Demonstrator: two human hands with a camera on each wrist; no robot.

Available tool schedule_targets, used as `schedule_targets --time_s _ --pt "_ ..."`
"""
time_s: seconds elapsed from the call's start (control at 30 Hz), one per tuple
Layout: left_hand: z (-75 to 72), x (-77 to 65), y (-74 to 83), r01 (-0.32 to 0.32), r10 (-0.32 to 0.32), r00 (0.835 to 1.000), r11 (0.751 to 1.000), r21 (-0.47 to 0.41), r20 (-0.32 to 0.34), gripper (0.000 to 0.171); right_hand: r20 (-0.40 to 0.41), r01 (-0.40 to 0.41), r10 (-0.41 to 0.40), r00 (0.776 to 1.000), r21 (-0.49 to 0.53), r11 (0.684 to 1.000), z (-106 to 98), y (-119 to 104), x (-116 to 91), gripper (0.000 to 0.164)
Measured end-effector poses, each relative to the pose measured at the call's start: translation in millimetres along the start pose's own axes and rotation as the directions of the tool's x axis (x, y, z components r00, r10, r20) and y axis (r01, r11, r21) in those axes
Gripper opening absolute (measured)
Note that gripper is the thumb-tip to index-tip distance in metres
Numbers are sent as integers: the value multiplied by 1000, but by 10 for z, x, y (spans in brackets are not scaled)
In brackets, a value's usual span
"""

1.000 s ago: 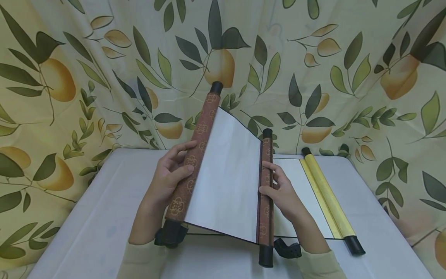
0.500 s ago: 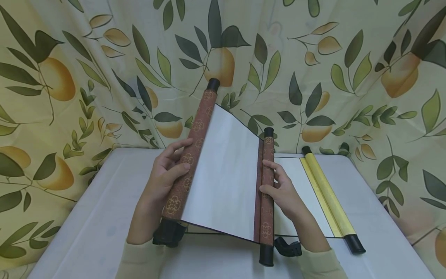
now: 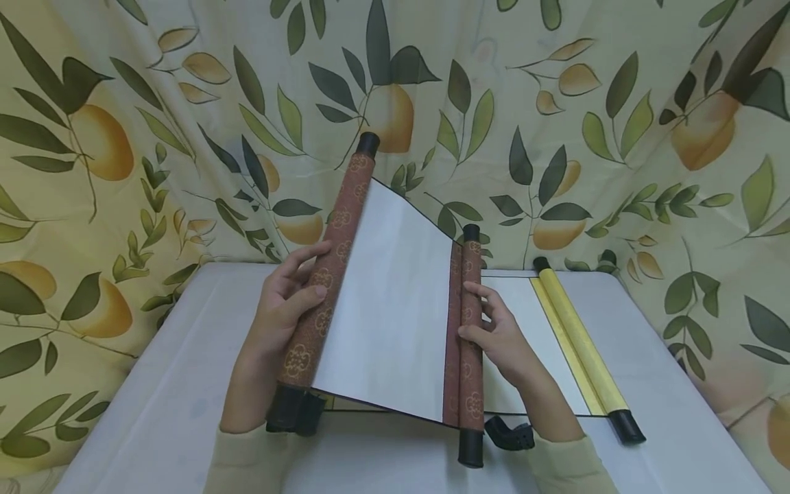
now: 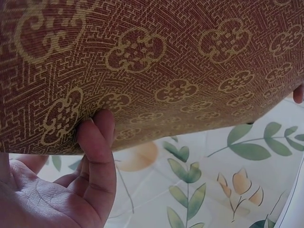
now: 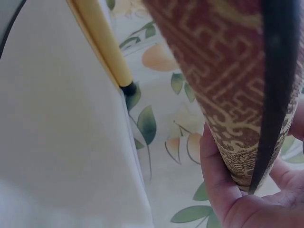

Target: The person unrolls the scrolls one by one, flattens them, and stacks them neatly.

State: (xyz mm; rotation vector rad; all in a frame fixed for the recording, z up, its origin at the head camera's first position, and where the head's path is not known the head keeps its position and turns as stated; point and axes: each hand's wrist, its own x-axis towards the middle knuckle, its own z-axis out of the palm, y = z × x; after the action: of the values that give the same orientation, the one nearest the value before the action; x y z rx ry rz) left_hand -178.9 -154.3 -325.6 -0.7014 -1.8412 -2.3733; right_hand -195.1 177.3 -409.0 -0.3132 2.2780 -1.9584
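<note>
A red-brown scroll (image 3: 395, 295) with gold flower patterns and black end knobs is held up above the table, partly unrolled, its blank white sheet stretched between two rollers. My left hand (image 3: 284, 302) grips the thicker left roller, which leans to the right at its top; the left wrist view shows fingers (image 4: 97, 142) curled against the patterned cloth. Around the thinner, nearly upright right roller, my right hand (image 3: 494, 336) curls thumb and fingers. In the right wrist view that roller (image 5: 237, 95) sits between the fingers and thumb.
Under the held scroll, a second scroll with yellow edging lies unrolled on the white table (image 3: 154, 384); its yellow roller (image 3: 583, 339) is at the right. Black wrist straps (image 3: 509, 433) show at both wrists. A fruit-and-leaf curtain (image 3: 432, 41) hangs behind the table.
The left roller has shifted left and slightly up with my left hand. More red-brown border shows beside the right roller, which has stayed almost in place.
</note>
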Motion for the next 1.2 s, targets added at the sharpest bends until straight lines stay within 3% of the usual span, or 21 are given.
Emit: schedule_targets --time_s 0.27,0.37,0.47,0.63,0.83,0.93,1.03,1.2 --pt "-40 11 -77 -7 7 999 1000 7 35 49 13 20 -19 1000 -71 997 -96 -68 -21 66" --pt "-54 41 -145 21 -23 998 999 34 61 46 5 17 -17 1000 -117 993 -202 -79 -42 65" --pt "-65 46 -197 69 -77 994 991 118 71 44 7 9 -8 1000 -147 989 -292 -74 -80 64" --pt "-93 33 -279 137 -163 985 942 307 61 39 11 1 1 1000 -169 986 -369 -87 -128 65" --pt "-183 17 -415 197 -259 964 855 480 66 34 4 -11 12 1000 -212 977 -403 -91 -146 67" --pt "-215 -8 -447 203 -295 951 821 533 92 34 9 -18 21 1000 -233 972 -423 -89 -162 67" --pt "-229 -29 -459 190 -310 942 806 561 127 34 20 -20 26 999 -256 966 -443 -97 -179 67" --pt "-233 -48 -454 172 -315 939 774 609 136 31 35 -29 39 999 -255 967 -456 -136 -194 68"
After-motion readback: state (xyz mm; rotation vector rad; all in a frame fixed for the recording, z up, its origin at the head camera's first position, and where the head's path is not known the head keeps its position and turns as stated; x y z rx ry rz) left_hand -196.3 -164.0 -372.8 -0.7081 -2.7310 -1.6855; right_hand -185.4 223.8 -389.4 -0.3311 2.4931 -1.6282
